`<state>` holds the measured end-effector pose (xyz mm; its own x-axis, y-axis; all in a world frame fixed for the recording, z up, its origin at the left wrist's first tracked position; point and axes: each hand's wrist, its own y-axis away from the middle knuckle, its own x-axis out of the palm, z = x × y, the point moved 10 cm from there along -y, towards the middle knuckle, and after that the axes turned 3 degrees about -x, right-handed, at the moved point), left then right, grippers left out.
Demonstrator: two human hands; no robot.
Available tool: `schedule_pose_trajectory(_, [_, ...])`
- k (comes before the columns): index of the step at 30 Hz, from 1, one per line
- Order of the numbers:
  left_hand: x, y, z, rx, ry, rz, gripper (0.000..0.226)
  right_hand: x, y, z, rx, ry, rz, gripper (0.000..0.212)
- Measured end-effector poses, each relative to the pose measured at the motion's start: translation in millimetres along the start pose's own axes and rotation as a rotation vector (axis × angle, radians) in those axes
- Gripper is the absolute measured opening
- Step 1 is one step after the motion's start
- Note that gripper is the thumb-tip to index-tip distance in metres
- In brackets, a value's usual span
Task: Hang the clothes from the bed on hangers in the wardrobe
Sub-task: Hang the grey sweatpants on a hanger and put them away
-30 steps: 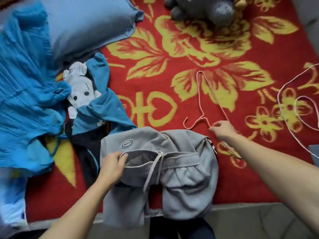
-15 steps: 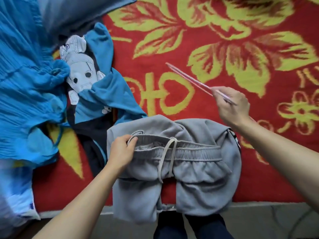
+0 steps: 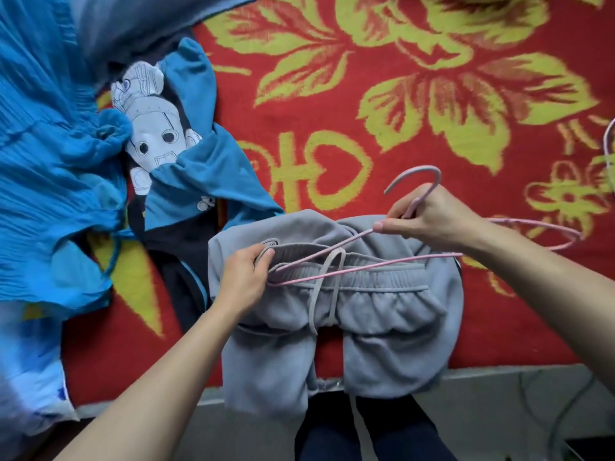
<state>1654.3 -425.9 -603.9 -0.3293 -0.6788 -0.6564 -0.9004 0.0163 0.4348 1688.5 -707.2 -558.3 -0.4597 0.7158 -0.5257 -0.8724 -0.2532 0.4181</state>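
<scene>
Left hand (image 3: pixel 243 281) pinched pants (image 3: pixel 382 311) waistband at bed's near edge; right hand (image 3: pixel 429 217) gripped hanger (image 3: pixel 382 266) neck. Doing it well probably needed a taut band and the hanger end fed inside.

I see the sweatpants (image 3: pixel 382 314) on the bed's (image 3: pixel 332 94) near edge, under both hands, legs draped over the edge. The hanger (image 3: pixel 382 265) lies across the waistband. The right hand (image 3: pixel 429 217) grips its neck and its far tip sits at the left hand (image 3: pixel 244 281), which pinches the waistband. Printed shirt (image 3: pixel 186 181) just left of the left hand, pleated garment (image 3: pixel 50 181) further left, pillow (image 3: pixel 133 24) beyond both. Second hanger (image 3: pixel 608 144) well right of the right hand.
</scene>
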Motion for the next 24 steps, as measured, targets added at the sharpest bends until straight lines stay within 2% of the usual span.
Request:
schedule_pose_trajectory(5, [-18, 10, 19, 0.057, -0.056, -0.039, 0.029, -25, 7, 16, -0.072, -0.035, -0.005, 0.025])
schedule_pose_trajectory(9, [-13, 21, 18, 0.102, -0.025, -0.044, 0.021, -27, 4, 21, -0.101, -0.046, -0.001, 0.033])
schedule_pose_trajectory(13, [-5, 26, -3, 0.141, 0.036, -0.025, 0.030, 35, -4, 43, -0.138, -0.098, 0.156, 0.032])
schedule_pose_trajectory(15, [0, 28, -15, 0.176, 0.035, -0.006, 0.032, 70, -5, 47, -0.126, -0.110, 0.173, 0.036])
schedule_pose_trajectory(18, [2, 28, -8, 0.167, 0.000, -0.006, 0.034, 82, -8, 30, -0.053, -0.158, 0.027, 0.020])
schedule_pose_trajectory(19, [1, 28, -2, 0.151, -0.017, -0.010, 0.036, 74, -6, 20, -0.022, -0.146, -0.045, 0.023])
schedule_pose_trajectory(21, [-1, 28, 11, 0.108, -0.041, -0.034, 0.040, 43, 9, 3, -0.025, 0.000, -0.262, 0.033])
schedule_pose_trajectory(23, [-4, 28, 18, 0.081, -0.030, -0.069, 0.045, 7, 38, -11, -0.047, 0.186, -0.521, 0.031])
schedule_pose_trajectory(24, [-5, 28, 20, 0.072, -0.011, -0.084, 0.046, -3, 53, -29, 0.018, 0.233, -0.606, 0.030])
